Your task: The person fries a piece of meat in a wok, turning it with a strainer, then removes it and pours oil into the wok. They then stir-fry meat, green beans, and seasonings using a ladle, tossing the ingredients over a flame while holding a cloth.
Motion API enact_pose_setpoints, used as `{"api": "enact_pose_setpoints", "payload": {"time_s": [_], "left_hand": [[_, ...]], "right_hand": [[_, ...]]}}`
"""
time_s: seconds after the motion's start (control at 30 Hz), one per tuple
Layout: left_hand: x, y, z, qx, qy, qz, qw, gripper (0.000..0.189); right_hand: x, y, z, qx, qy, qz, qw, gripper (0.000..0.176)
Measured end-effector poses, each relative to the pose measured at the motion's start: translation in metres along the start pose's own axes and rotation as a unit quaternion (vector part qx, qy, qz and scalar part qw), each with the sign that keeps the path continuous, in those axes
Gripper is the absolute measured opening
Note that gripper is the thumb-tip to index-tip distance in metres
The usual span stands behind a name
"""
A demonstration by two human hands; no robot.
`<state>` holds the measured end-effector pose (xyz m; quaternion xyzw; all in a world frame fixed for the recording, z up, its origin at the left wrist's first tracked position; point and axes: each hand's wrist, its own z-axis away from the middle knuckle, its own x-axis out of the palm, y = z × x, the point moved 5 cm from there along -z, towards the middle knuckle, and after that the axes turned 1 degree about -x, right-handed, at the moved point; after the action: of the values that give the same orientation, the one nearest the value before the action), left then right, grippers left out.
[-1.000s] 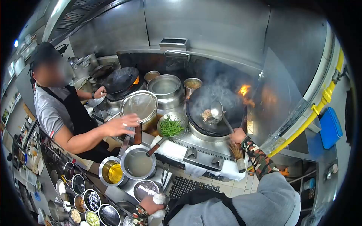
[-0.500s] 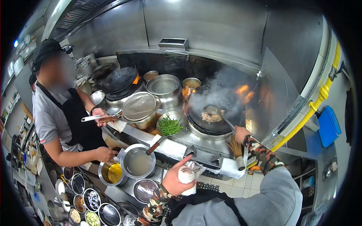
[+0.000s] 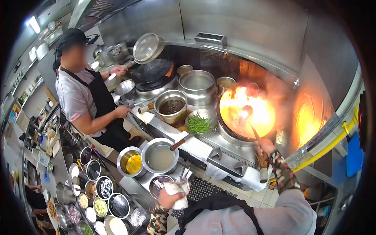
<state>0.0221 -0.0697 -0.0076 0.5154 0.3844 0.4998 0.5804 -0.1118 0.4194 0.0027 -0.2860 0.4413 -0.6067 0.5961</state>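
My right hand (image 3: 266, 147) is closed round the handle of a ladle (image 3: 253, 131), which reaches into the wok (image 3: 226, 133) on the right burner. Tall orange flames (image 3: 244, 107) fill that wok and hide the food in it. Below my right hand, a bamboo brush (image 3: 263, 168) stands against the stove front. My left hand (image 3: 169, 199) grips a bunched white cloth (image 3: 180, 194), held low near the stove's front edge, away from the wok. A perforated ladle with green beans (image 3: 199, 124) rests left of the flaming wok.
At left, a co-worker (image 3: 87, 82) holds a round strainer (image 3: 149, 48) up by its handle, over a second wok (image 3: 150, 71). A pot of dark liquid (image 3: 171, 106), a pot of cloudy liquid (image 3: 159, 156) and a yellow oil pot (image 3: 131, 162) stand nearby. Several ingredient bowls (image 3: 105, 187) fill the lower left.
Flames have burst up through the wok, where there was smoke and visible meat. My left hand with the cloth has dropped away. The co-worker has raised the strainer off its pot. The view has turned left.
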Motion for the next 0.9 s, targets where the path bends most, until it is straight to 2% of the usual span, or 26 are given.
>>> {"api": "enact_pose_setpoints", "payload": {"time_s": [0.03, 0.07, 0.1, 0.13, 0.17, 0.2, 0.23, 0.27, 0.3, 0.37, 0.4, 0.43, 0.47, 0.5, 0.53, 0.57, 0.63, 0.67, 0.73, 0.77, 0.83, 0.87, 0.9], "left_hand": [[0.004, -0.001, -0.002, -0.007, 0.001, -0.004, 1.000, 0.041], [0.007, 0.001, -0.003, 0.007, -0.001, -0.015, 1.000, 0.043], [0.015, 0.029, 0.004, 0.030, -0.003, -0.074, 0.997, 0.046], [0.024, 0.042, 0.006, 0.045, -0.025, -0.012, 0.999, 0.048], [0.032, 0.053, 0.007, 0.060, -0.044, 0.050, 0.996, 0.051], [0.036, 0.059, 0.010, 0.060, -0.046, 0.091, 0.993, 0.052], [0.037, 0.055, 0.012, 0.044, -0.047, 0.135, 0.989, 0.054], [0.041, 0.055, 0.012, 0.026, -0.045, 0.140, 0.989, 0.054], [0.044, 0.055, 0.015, 0.006, -0.041, 0.143, 0.989, 0.054], [0.041, 0.040, 0.010, -0.006, -0.063, 0.125, 0.990, 0.054], [0.042, 0.036, 0.009, -0.015, -0.087, 0.106, 0.990, 0.053], [0.039, 0.034, 0.010, -0.014, -0.089, 0.105, 0.990, 0.053], [0.037, 0.031, 0.010, -0.019, -0.080, 0.115, 0.990, 0.053], [0.035, 0.030, 0.010, -0.023, -0.070, 0.125, 0.989, 0.053], [0.033, 0.030, 0.011, -0.020, -0.050, 0.144, 0.988, 0.053], [0.026, 0.024, 0.010, 0.026, -0.030, 0.139, 0.989, 0.054], [0.022, 0.028, 0.016, 0.016, -0.041, 0.169, 0.985, 0.055], [0.021, 0.030, 0.016, 0.017, -0.039, 0.169, 0.985, 0.055], [0.024, 0.027, 0.017, -0.018, -0.043, 0.206, 0.977, 0.055], [0.023, 0.025, 0.015, -0.021, -0.045, 0.207, 0.977, 0.055], [0.028, 0.028, 0.007, -0.018, -0.120, 0.087, 0.989, 0.057], [0.030, 0.030, 0.007, -0.034, -0.112, 0.104, 0.988, 0.056], [0.030, 0.031, 0.010, -0.033, -0.112, 0.105, 0.988, 0.056]], "right_hand": [[-0.004, 0.005, -0.015, -0.001, 0.015, -0.020, 1.000, 0.012], [-0.027, 0.044, -0.081, -0.083, -0.157, 0.039, 0.983, 0.012], [-0.050, 0.083, -0.138, -0.173, -0.317, 0.065, 0.930, 0.014], [-0.032, 0.029, -0.078, -0.133, -0.107, 0.156, 0.973, 0.016], [-0.004, -0.040, 0.008, -0.048, 0.093, 0.206, 0.973, 0.018], [-0.009, -0.041, 0.009, -0.047, 0.104, 0.203, 0.972, 0.018], [-0.008, -0.032, 0.004, 0.008, 0.072, 0.048, 0.996, 0.020], [-0.004, -0.022, -0.002, 0.063, 0.034, -0.108, 0.992, 0.021], [-0.006, -0.013, -0.013, 0.066, 0.034, -0.109, 0.991, 0.021], [0.003, 0.010, -0.027, 0.141, -0.027, -0.259, 0.955, 0.022], [0.000, 0.011, -0.027, 0.073, 0.007, -0.087, 0.993, 0.020], [0.001, 0.013, -0.026, 0.072, 0.009, -0.089, 0.993, 0.020], [-0.008, 0.004, -0.025, -0.015, 0.086, 0.103, 0.991, 0.019], [-0.011, -0.011, -0.021, -0.103, 0.159, 0.291, 0.938, 0.019], [-0.013, -0.016, -0.006, -0.058, 0.102, 0.222, 0.968, 0.015], [-0.015, -0.015, 0.004, -0.057, 0.040, 0.127, 0.989, 0.012], [-0.008, -0.020, 0.036, -0.004, 0.023, 0.023, 0.999, 0.010], [-0.004, -0.016, 0.034, -0.006, 0.021, 0.024, 0.999, 0.010], [0.002, 0.006, 0.028, 0.069, -0.010, -0.152, 0.986, 0.010], [0.002, 0.015, 0.024, 0.071, -0.008, -0.153, 0.986, 0.010], [-0.002, 0.028, 0.004, 0.027, 0.057, -0.082, 0.995, 0.011], [-0.009, 0.029, -0.006, -0.031, 0.097, 0.096, 0.990, 0.011], [-0.014, 0.029, -0.004, -0.031, 0.097, 0.097, 0.990, 0.011]]}}
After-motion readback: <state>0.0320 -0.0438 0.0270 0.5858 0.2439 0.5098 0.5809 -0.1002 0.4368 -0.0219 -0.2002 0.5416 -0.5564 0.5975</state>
